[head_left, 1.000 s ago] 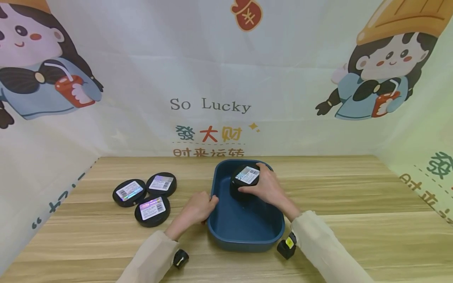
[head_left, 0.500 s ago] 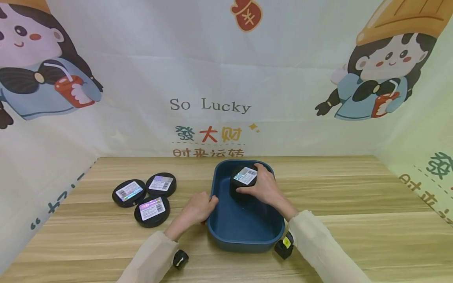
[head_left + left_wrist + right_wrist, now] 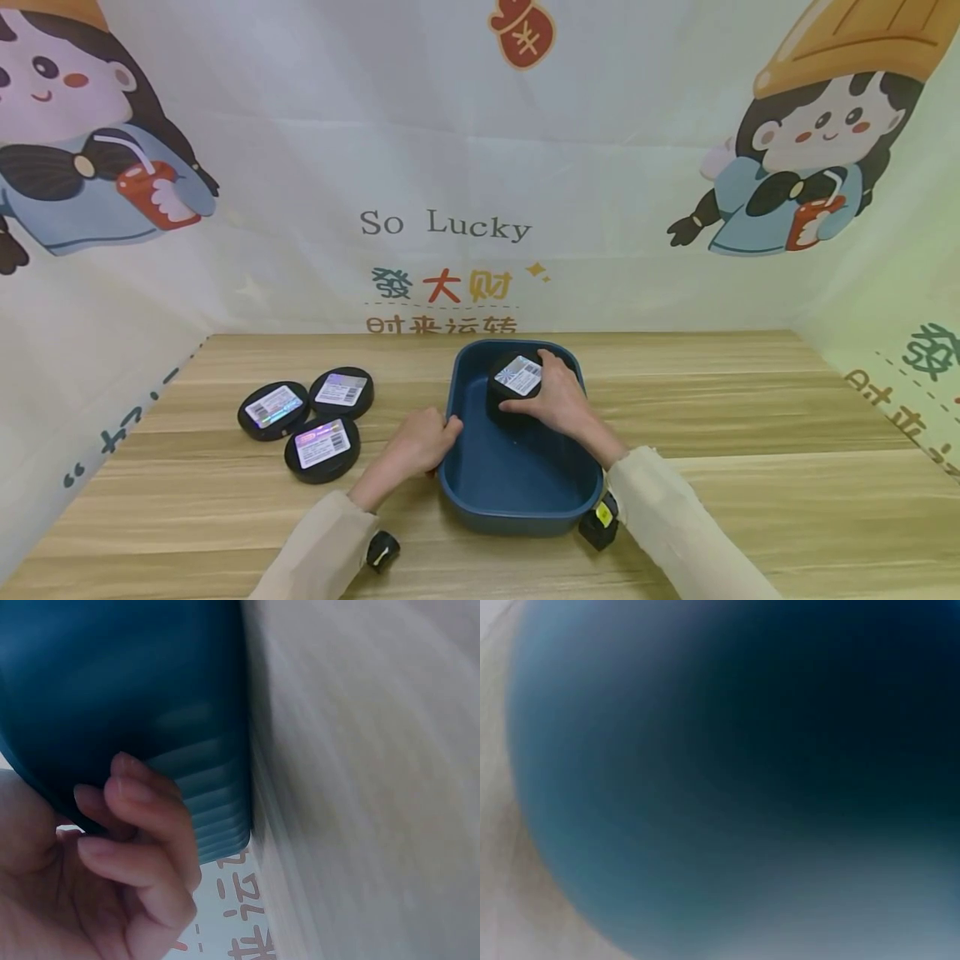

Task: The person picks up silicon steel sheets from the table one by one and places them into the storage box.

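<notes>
A dark blue rectangular basin (image 3: 517, 483) stands on the wooden table. My left hand (image 3: 422, 442) pinches its left rim between thumb and fingers; in the left wrist view the curled fingers (image 3: 150, 877) lie against the outer wall. Inside the basin, toward its far end, my right hand (image 3: 561, 398) grips a round black tin (image 3: 516, 379) with a white barcode label on top. The thumb is at the tin's near side and the fingers at its far right. The right wrist view is blurred and filled by the basin's wall (image 3: 592, 787), with that hand out of sight.
Left of the basin, three similar black tins lie close together: one at the far left (image 3: 273, 410), one behind (image 3: 342, 392) and one nearer (image 3: 322, 450). A printed cloth backdrop (image 3: 450, 150) rises at the table's back edge and along both sides.
My right hand and the black tin have shifted slightly left inside the basin. The left hand, the basin and the other tins have stayed where they were.
</notes>
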Demonstrator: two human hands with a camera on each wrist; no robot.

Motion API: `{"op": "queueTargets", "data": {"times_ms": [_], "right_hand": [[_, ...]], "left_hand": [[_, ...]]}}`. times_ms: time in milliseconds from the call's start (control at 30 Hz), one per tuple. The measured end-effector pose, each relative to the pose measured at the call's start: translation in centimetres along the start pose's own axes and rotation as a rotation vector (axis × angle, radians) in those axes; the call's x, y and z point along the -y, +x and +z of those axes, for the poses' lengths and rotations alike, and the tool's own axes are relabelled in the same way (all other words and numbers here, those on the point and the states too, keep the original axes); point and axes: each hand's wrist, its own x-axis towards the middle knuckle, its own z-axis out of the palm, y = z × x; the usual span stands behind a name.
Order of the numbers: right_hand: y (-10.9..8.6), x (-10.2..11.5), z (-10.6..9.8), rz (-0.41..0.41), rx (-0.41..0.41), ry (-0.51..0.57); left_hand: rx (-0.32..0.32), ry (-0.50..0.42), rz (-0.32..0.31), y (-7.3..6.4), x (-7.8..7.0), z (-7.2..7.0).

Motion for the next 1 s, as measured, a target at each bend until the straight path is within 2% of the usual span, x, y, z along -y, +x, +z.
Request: {"op": "queueTargets", "data": {"times_ms": [733,1000], "right_hand": [[0.04,-0.04,0.32,-0.031,0.015,-0.059],[-0.42,0.21,-0.36,-0.047,0.015,-0.066]], "left_hand": [[0.013,-0.018,-0.007,0.01,0.06,-0.03],[0.003,-0.014,-0.001,0.02,0.06,0.03]]}}
